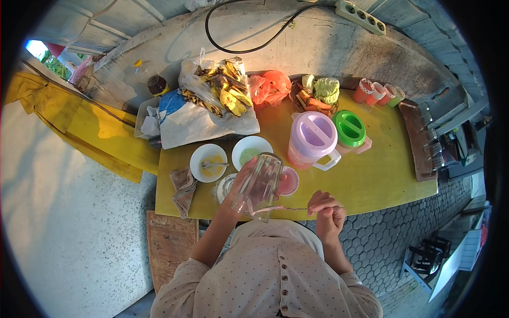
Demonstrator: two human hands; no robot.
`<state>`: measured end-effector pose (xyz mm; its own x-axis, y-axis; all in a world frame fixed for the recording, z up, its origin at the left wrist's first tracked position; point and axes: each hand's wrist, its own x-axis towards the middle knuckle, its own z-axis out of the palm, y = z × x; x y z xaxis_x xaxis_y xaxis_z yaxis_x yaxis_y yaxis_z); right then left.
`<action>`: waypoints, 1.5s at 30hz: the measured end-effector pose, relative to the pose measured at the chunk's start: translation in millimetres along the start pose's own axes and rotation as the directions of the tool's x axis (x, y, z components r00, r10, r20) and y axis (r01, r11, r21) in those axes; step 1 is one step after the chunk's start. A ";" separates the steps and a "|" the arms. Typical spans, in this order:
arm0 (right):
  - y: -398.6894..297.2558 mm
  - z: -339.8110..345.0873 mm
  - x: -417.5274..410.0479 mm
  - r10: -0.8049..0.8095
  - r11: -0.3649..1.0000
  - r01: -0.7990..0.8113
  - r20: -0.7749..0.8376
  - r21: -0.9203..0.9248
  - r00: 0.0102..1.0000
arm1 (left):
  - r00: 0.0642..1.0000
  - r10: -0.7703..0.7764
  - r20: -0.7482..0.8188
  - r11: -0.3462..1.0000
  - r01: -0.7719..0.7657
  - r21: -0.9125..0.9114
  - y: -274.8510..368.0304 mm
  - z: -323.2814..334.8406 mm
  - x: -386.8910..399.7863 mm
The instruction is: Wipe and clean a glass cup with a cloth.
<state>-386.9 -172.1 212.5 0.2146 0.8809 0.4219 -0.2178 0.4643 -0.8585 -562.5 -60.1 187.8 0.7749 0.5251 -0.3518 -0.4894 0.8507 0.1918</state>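
Note:
My left hand holds a clear ribbed glass tilted, its mouth towards me and its base up and away. A metal spoon is in my right hand; its bowl, coated with something pink, is at the glass's mouth. A pink streak shows on the glass near the rim. Just beyond the glass stands a small container of pink paste. A white bowl with green contents is partly behind my left fingers. Beside it, a white bowl holds yellow contents and a spoon.
A clear-looking container and a folded cloth lie left. Lidded pitchers, one lilac, one green-topped, stand right. Bananas, a red plastic bag, vegetables, cups and a glass rack line the back and right.

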 end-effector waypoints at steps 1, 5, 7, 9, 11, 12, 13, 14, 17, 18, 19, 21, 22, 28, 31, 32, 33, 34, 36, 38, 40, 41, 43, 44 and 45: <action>-0.3 0.8 0.4 -0.013 1.000 0.014 0.025 -0.016 1.000 | 0.996 -0.030 0.083 0.999 0.032 -0.014 0.4 -0.2 -0.8; -2.0 4.8 0.4 -0.003 0.999 0.008 0.084 -0.053 0.996 | 0.976 -0.068 0.205 0.996 0.078 -0.041 0.9 -7.7 2.0; 1.3 -1.9 -0.3 -0.011 0.998 0.016 0.073 -0.063 0.997 | 0.994 -0.034 0.102 0.999 0.035 -0.002 -2.2 3.3 0.1; 2.0 -5.1 -0.6 -0.021 0.997 0.025 0.062 -0.073 0.998 | 1.000 0.005 0.000 0.999 -0.005 0.042 -3.2 4.9 -0.7; 0.5 -5.3 -0.5 -0.002 0.999 0.004 0.029 -0.037 1.000 | 0.998 -0.028 0.055 0.999 0.029 -0.017 -1.6 -2.0 -0.4; -0.2 -3.8 -0.5 -0.002 0.999 0.003 0.027 -0.037 1.000 | 0.998 -0.030 0.055 0.999 0.030 -0.016 -1.0 -3.0 -0.8; -0.8 -1.1 0.0 -0.010 0.999 0.012 0.049 -0.041 0.999 | 0.994 -0.047 0.099 0.999 0.047 0.006 -0.2 -3.8 -1.2; -0.9 0.3 0.3 -0.017 0.999 0.021 0.072 -0.044 0.997 | 0.988 -0.065 0.142 0.998 0.062 0.028 0.1 -4.2 -1.3; -1.0 0.0 0.3 -0.022 0.998 0.026 0.086 -0.054 0.996 | 0.991 -0.009 0.134 0.993 -0.007 0.116 -1.0 -4.1 -1.7; -0.4 -2.5 -0.1 -0.022 0.998 0.027 0.086 -0.054 0.996 | 0.991 -0.009 0.134 0.993 -0.007 0.116 -2.0 -2.7 -2.3; 0.4 -6.9 -0.7 -0.018 0.997 0.023 0.060 -0.074 0.998 | 0.995 -0.004 0.102 0.998 -0.003 0.065 -3.4 0.0 -3.2; 0.4 -8.8 -1.1 -0.015 0.995 0.018 0.034 -0.094 0.999 | 0.998 -0.001 0.069 1.000 0.000 0.015 -4.0 1.1 -3.8; -0.4 -8.1 -0.9 -0.014 0.997 0.016 0.021 -0.074 1.000 | 0.997 0.001 0.075 1.000 -0.002 0.016 -3.8 0.5 -3.8; -1.4 0.1 1.4 -0.049 0.996 0.054 0.074 -0.067 0.996 | 0.988 -0.058 0.143 0.998 0.053 0.036 1.5 0.7 -3.7; 0.1 -4.9 1.3 -0.038 0.996 0.042 0.047 -0.077 0.998 | 0.995 -0.031 0.091 0.999 0.029 0.025 -1.0 2.4 -4.9; 0.6 -6.9 1.4 -0.029 0.996 0.030 0.015 -0.078 0.999 | 1.000 0.005 0.027 1.000 -0.005 0.003 -2.0 3.2 -5.4; 0.5 -7.0 1.3 -0.030 0.996 0.031 0.015 -0.079 0.999 | 1.000 0.005 0.027 1.000 -0.005 0.003 -2.1 4.6 -5.9; 0.3 -7.1 1.5 -0.031 0.997 0.032 0.006 -0.072 0.999 | 1.000 0.012 0.018 1.000 -0.012 0.008 -2.1 6.4 -6.3; 0.5 -5.8 1.3 -0.033 0.997 0.033 -0.004 -0.065 0.999 | 1.000 0.017 0.008 1.000 -0.017 0.013 -2.3 7.0 -6.7; 1.3 -1.4 0.7 -0.066 0.996 0.068 0.040 -0.055 0.997 | 0.998 0.031 -0.063 0.998 -0.028 0.062 -2.5 6.0 -7.1; 1.0 0.3 0.8 -0.061 0.996 0.064 0.050 -0.064 0.997 | 1.000 0.006 -0.006 0.998 -0.006 0.063 0.5 5.5 -8.8; 0.9 0.8 0.9 -0.054 0.996 0.059 0.061 -0.072 0.997 | 0.999 -0.019 0.050 0.998 0.016 0.065 1.5 5.2 -9.3; 1.8 -3.3 0.9 -0.051 0.996 0.053 0.029 -0.074 0.998 | 1.000 0.021 0.015 0.998 -0.022 0.063 -1.3 11.5 -10.5; 2.5 -5.4 0.9 -0.048 0.996 0.048 -0.003 -0.075 0.999 | 0.998 0.061 -0.020 0.996 -0.059 0.063 -2.4 13.5 -10.9; 2.7 -6.0 0.4 -0.049 0.996 0.049 -0.002 -0.075 0.999 | 0.998 0.062 -0.019 0.996 -0.061 0.063 -1.5 8.4 -10.2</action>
<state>-381.7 -171.1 208.7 0.2266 0.8569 0.4629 -0.1349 0.4983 -0.8564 -566.3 -66.6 198.8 0.7354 0.5764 -0.3563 -0.5095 0.8170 0.2701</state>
